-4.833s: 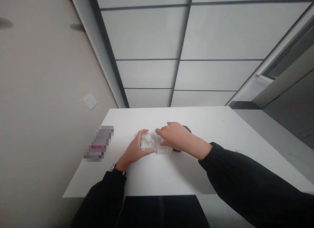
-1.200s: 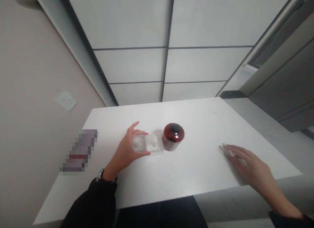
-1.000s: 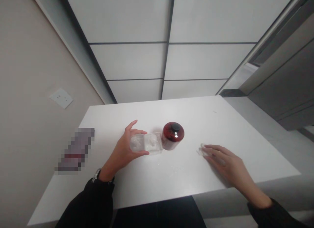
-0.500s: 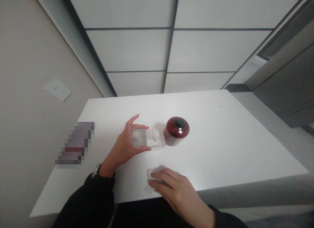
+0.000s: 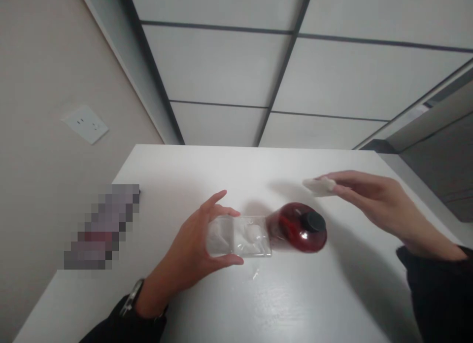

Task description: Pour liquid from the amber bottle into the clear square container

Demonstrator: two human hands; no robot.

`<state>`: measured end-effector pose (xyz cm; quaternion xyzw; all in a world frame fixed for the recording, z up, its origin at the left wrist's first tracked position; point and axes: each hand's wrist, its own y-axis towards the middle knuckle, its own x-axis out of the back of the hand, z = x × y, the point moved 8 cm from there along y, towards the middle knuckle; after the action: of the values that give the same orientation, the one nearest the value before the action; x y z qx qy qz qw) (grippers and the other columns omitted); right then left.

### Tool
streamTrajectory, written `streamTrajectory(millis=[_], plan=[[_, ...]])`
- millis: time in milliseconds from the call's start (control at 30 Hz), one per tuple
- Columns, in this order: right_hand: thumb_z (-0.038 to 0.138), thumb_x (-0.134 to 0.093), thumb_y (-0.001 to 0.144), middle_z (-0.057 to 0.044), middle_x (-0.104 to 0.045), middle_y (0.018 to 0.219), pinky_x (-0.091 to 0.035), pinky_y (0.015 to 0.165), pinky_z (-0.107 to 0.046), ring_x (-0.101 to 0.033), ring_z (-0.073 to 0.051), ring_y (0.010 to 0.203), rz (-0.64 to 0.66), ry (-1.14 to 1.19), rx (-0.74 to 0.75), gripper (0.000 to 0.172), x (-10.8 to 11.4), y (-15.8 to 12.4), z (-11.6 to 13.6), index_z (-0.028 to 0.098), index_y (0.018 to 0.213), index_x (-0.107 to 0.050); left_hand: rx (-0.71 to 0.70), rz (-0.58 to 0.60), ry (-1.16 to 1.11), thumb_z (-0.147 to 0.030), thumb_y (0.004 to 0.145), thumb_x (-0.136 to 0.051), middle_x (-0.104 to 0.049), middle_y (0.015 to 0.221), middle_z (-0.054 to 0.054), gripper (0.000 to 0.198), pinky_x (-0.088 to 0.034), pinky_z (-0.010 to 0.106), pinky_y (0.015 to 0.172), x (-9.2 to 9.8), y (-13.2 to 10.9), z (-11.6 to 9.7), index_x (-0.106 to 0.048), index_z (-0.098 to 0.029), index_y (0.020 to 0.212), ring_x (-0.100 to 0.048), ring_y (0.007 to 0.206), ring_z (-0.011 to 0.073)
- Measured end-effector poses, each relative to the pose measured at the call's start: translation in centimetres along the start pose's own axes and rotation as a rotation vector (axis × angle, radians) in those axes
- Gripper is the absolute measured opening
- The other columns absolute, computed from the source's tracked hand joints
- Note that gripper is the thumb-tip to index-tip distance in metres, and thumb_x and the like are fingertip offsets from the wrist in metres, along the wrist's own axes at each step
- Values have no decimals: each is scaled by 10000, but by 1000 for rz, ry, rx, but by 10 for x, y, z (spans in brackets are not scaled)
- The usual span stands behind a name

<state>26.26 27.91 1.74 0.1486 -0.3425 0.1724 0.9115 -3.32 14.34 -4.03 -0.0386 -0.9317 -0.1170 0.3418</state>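
Note:
A clear plastic box (image 5: 252,237) with two compartments stands on the white table, with something whitish inside. My left hand (image 5: 195,244) is closed round its left end, thumb on the near side and fingers on the far side. Right beside the box is a dark red bottle (image 5: 295,227) with a black cap. Beyond the bottle to the right, my right hand (image 5: 365,195) pinches a white pad (image 5: 320,186) above the table.
A pixelated object (image 5: 103,224) lies at the left of the white table (image 5: 229,170). An outlet plate (image 5: 86,123) is on the left wall. Pale panels (image 5: 221,62) with dark strips rise behind the table.
My right hand has moved from the near edge to the right of the bottle, carrying the white pad. My left hand stays on the box. The view has shifted.

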Motion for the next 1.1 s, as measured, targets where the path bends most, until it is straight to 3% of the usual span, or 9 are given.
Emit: streamTrajectory(millis=[100, 167, 267, 367, 533, 800, 1000, 1100], plan=[[617, -775, 857, -64, -791, 896, -589, 731, -329, -712, -198, 795, 368, 223, 30, 439, -54, 60, 37, 210, 1015, -817, 16, -14, 15, -306, 618, -1015, -572, 1535, 105, 895, -507, 568, 1156, 0, -2, 1, -531, -343, 1370, -592, 1398, 355], [556, -795, 855, -31, -759, 826, -544, 683, -285, -667, -157, 739, 611, 310, 56, 412, -92, 76, 59, 189, 1041, -817, 23, -18, 6, -321, 599, -1026, -635, 1451, 89, 921, -511, 575, 1154, 0, -4, 1, -532, -350, 1376, -615, 1370, 355], [396, -797, 862, -19, -770, 856, -533, 701, -258, -673, -135, 761, 932, 458, 37, 297, -137, 74, 81, 161, 1043, -805, 27, -25, -6, -398, 596, -1029, -687, 1353, 84, 937, -513, 594, 1151, -1, -6, 2, -539, -353, 1393, -653, 1318, 357], [285, -774, 873, -5, -771, 847, -531, 707, -228, -677, -112, 758, 1124, 551, 19, 198, -160, 63, 91, 152, 1016, -802, 45, -50, 16, -478, 599, -1018, -661, 1401, 114, 996, -555, 604, 1099, 0, -8, 5, -505, -360, 1445, -674, 1286, 371], [253, -788, 865, -10, -798, 906, -558, 770, -214, -711, -106, 805, 1194, 553, 29, 158, -165, 58, 89, 167, 994, -821, 30, -39, 80, -508, 594, -1014, -592, 1515, 130, 1007, -593, 616, 1039, 0, -7, 3, -481, -387, 1439, -673, 1290, 395], [265, -811, 839, -21, -814, 904, -580, 783, -225, -737, -120, 807, 1183, 492, -12, 164, -154, 61, 76, 163, 965, -831, 18, -34, 136, -429, 516, -1056, -638, 1453, 119, 1063, -612, 612, 1008, 2, -4, 0, -468, -393, 1402, -685, 1271, 399], [277, -816, 832, -28, -807, 888, -575, 769, -229, -728, -120, 790, 1210, 451, -37, 181, -148, 60, 68, 152, 963, -825, 19, -16, 131, -402, 548, -1044, -642, 1439, 115, 1031, -592, 629, 1034, 2, -4, 1, -472, -386, 1406, -674, 1287, 400], [292, -844, 805, -25, -802, 878, -567, 746, -228, -714, -115, 771, 1142, 482, -9, 211, -145, 66, 67, 151, 961, -820, 7, -9, 128, -389, 600, -1019, -620, 1463, 109, 970, -582, 611, 1056, 4, -4, 1, -477, -383, 1405, -641, 1336, 394]])
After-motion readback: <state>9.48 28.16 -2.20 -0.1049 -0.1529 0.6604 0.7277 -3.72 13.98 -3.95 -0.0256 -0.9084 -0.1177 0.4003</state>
